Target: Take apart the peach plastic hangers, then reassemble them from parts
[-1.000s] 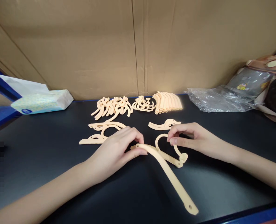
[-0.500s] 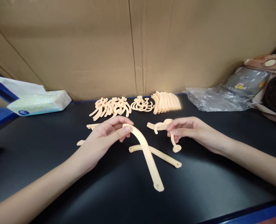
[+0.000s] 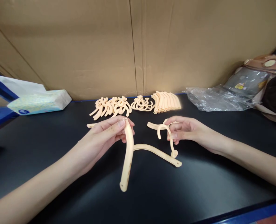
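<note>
My left hand (image 3: 106, 132) pinches the top end of a beige curved plastic hanger arm (image 3: 128, 152) between thumb and fingers. The arm hangs down toward me, with a small hole at its lower end. In my right hand (image 3: 189, 130), closed fingers grip the stem of a beige hanger hook (image 3: 171, 143). Its open curve faces left and its round base points down. Between the hands, a second hanger arm (image 3: 157, 152) lies on the black table (image 3: 175, 193). More beige pieces (image 3: 153, 125) lie behind my right hand, partly covered by it.
Along the back lie a heap of joined beige pieces (image 3: 109, 107), a small pile of hooks (image 3: 141, 104) and a row of arms (image 3: 167, 102). A tissue pack (image 3: 39, 102) is at left. Clear plastic bags (image 3: 217, 99) sit at right. A cardboard wall (image 3: 93, 49) stands behind.
The hanger arm in my left hand has swung, its lower end moving left. My right hand has turned the hook, so its curve shows more fully.
</note>
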The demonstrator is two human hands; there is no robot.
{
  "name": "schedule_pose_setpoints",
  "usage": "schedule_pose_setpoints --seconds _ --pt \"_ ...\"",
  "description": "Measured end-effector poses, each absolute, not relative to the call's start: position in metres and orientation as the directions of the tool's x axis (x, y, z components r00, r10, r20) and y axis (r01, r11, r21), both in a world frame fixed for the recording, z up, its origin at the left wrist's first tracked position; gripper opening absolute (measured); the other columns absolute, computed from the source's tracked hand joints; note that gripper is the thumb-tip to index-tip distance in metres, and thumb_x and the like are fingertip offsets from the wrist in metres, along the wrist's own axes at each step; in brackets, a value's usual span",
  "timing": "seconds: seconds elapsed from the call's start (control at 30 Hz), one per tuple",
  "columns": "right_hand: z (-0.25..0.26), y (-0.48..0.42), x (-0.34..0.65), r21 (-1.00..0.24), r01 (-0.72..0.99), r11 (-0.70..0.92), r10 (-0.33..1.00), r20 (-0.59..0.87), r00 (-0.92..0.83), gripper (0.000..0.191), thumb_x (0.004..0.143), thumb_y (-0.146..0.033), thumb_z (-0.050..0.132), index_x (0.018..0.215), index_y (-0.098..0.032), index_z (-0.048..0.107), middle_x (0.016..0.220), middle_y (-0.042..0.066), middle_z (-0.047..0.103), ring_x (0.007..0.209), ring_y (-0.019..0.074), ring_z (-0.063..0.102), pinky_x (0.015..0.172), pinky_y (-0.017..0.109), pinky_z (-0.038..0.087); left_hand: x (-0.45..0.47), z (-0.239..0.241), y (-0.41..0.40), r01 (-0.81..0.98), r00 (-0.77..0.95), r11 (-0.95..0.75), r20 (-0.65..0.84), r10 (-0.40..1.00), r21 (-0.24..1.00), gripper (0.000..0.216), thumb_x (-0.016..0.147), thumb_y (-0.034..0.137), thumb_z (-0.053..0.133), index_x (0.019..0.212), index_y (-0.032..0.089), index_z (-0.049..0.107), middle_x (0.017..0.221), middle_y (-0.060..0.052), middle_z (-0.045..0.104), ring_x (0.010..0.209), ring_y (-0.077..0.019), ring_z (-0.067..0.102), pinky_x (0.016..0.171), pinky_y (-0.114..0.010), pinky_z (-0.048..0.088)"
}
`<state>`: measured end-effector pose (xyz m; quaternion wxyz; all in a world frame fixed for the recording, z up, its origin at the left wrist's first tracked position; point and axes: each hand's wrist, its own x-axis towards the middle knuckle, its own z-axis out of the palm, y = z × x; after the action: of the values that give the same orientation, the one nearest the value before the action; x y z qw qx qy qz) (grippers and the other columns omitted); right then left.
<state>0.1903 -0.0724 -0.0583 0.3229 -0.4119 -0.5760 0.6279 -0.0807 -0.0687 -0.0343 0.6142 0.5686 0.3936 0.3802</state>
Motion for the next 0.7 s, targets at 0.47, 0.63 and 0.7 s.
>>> schedule_pose_setpoints --seconds 0.47,0.63,0.7 --pt "-0.053 -0.070 0.165 -0.980 0.151 -0.127 0.848 -0.186 -0.496 0.011 0.084 -0.026 0.056 0.081 -0.020 0.048 0.083 0.005 0.071 0.070 0.0130 0.062 0.058 0.023 0.046 -0.075 -0.044 -0.085 0.696 0.543 -0.527 0.123 0.831 0.488 0.030 0.095 0.044 0.038 0.099 0.022 0.058 0.057 0.006 0.055 0.050 -0.0119 0.052 0.049 -0.022 0.032" --pt "-0.053 -0.069 0.151 -0.984 0.130 -0.120 0.867 -0.168 -0.470 0.010 0.085 -0.028 0.053 0.082 -0.021 0.045 0.076 0.002 0.069 0.066 0.0124 0.059 0.056 0.023 0.044 -0.079 -0.049 -0.083 0.760 0.567 -0.630 0.309 0.763 0.161 0.024 0.095 0.036 0.042 0.093 0.020 0.060 0.078 0.000 0.068 0.062 -0.0141 0.062 0.050 -0.023 0.030" --pt "-0.054 -0.070 0.150 -0.987 0.115 -0.112 0.866 -0.153 -0.475 0.011 0.086 -0.029 0.054 0.084 -0.021 0.046 0.075 0.001 0.068 0.066 0.0124 0.058 0.057 0.023 0.044 -0.080 -0.051 -0.081 0.753 0.591 -0.653 0.357 0.723 0.075 0.026 0.096 0.035 0.042 0.091 0.020 0.062 0.084 -0.002 0.070 0.066 -0.0146 0.064 0.050 -0.023 0.029"
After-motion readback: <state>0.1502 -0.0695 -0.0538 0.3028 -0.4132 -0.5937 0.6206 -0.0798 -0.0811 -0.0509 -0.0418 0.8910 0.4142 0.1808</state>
